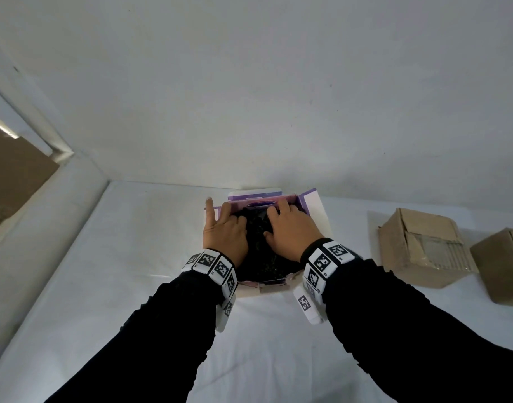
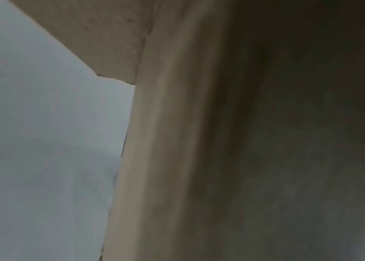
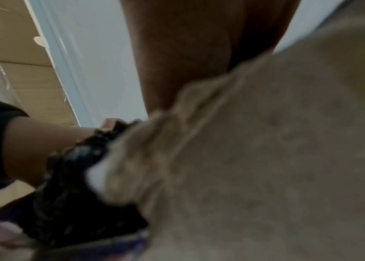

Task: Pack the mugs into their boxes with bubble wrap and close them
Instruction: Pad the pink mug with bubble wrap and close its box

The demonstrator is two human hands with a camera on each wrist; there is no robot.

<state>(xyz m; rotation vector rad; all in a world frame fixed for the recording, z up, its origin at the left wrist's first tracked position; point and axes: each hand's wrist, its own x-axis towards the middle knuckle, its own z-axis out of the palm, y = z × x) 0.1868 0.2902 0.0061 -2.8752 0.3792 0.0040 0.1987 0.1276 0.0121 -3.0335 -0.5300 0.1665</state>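
Note:
An open purple-and-white box (image 1: 310, 206) stands on the white table near the wall. A bundle of black bubble wrap (image 1: 267, 264) fills it; no mug shows. My left hand (image 1: 224, 231) is at the box's left side. Its index finger points straight up along the flap, and its other fingers curl into the wrap. My right hand (image 1: 287, 228) lies on top of the wrap and presses it, fingertips at the far wall. In the right wrist view the black wrap (image 3: 76, 194) sits beside a blurred pale flap (image 3: 266, 159). The left wrist view is filled by the box's pale wall (image 2: 177, 141).
Two closed brown cardboard boxes (image 1: 424, 245) (image 1: 502, 263) stand on the table to the right. A white wall rises just behind the purple box. A brown board (image 1: 11, 170) leans beyond the table's left edge. White tabletop (image 1: 133, 242) lies to the left and in front.

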